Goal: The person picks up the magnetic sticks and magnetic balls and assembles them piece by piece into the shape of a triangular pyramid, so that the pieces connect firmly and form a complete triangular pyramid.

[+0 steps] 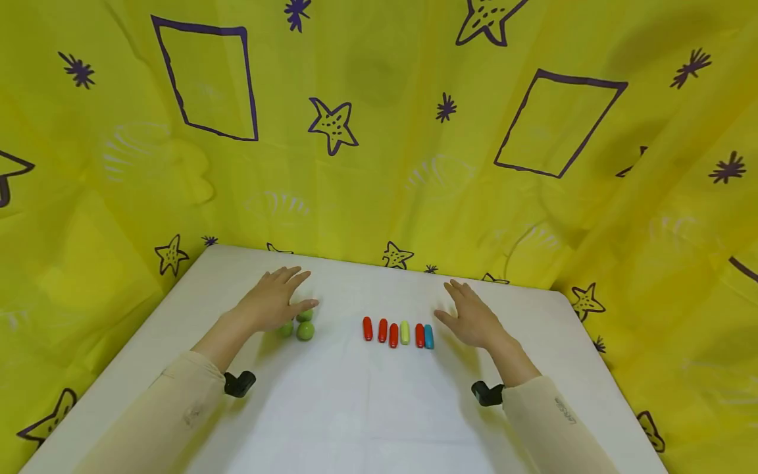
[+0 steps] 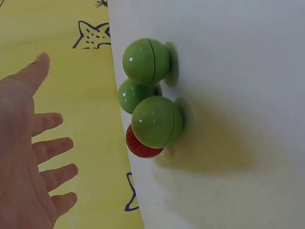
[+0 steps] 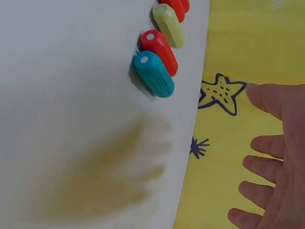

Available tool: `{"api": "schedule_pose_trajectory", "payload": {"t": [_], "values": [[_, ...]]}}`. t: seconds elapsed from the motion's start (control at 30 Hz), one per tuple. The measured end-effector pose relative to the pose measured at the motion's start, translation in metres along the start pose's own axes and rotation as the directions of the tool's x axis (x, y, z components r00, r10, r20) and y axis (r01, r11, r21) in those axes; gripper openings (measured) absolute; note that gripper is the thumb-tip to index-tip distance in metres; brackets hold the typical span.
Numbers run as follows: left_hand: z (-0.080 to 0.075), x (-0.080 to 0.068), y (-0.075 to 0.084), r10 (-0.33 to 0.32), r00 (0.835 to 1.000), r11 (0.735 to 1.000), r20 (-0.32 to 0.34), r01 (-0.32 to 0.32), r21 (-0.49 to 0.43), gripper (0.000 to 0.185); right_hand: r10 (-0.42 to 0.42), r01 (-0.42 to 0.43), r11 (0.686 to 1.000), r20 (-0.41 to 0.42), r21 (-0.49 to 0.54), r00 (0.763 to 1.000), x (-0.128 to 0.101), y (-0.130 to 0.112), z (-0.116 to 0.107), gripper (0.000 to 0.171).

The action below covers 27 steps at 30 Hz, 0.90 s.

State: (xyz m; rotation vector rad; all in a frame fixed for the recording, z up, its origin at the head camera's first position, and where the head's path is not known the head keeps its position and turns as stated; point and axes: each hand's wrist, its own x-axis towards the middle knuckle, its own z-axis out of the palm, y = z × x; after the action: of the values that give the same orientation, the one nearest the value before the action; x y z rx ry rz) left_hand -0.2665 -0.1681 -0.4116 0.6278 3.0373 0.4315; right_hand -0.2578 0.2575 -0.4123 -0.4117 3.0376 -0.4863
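Note:
My left hand (image 1: 277,297) hovers flat, fingers spread, just above a small cluster of balls on the white table (image 1: 355,408). Green balls (image 1: 305,330) show beside its thumb. The left wrist view shows three green balls (image 2: 156,121) and one red ball (image 2: 140,148) packed together, with the open palm (image 2: 28,157) apart from them. My right hand (image 1: 469,315) is spread flat just right of a row of capsule pegs (image 1: 393,334). The nearest peg is the teal one (image 1: 429,336) (image 3: 153,74), then a red one (image 3: 159,51) and a yellow-green one (image 3: 167,25). Neither hand holds anything.
A yellow curtain (image 1: 379,164) with drawn stars and rectangles hangs close round the table's far and side edges. Black wrist cameras (image 1: 239,383) (image 1: 487,394) sit on both cream sleeves. Bare white table lies between me and the objects.

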Motion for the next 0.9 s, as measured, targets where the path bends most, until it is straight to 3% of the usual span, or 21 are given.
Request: {"api": "schedule_pose_trajectory", "payload": {"t": [0.37,0.53,0.7,0.9], "values": [[0.009,-0.018,0.019,0.12,0.993,0.992,-0.023,-0.119,0.034,0.056,0.075,-0.074,0.986,0.0,0.149,0.997,-0.023,-0.01,0.024,0.06],[0.016,-0.023,0.026,0.128,0.992,0.986,-0.017,-0.125,0.112,0.041,0.109,-0.101,0.974,-0.027,0.203,0.994,-0.023,-0.014,0.041,0.05],[0.024,-0.025,0.028,0.141,0.989,0.972,-0.051,-0.129,0.194,0.032,0.153,-0.14,0.965,-0.04,0.223,0.987,-0.022,-0.019,0.054,0.043],[0.034,-0.025,0.027,0.139,0.989,0.969,-0.058,-0.123,0.212,0.029,0.202,-0.183,0.956,-0.063,0.228,0.977,-0.023,-0.026,0.062,0.036]]}}
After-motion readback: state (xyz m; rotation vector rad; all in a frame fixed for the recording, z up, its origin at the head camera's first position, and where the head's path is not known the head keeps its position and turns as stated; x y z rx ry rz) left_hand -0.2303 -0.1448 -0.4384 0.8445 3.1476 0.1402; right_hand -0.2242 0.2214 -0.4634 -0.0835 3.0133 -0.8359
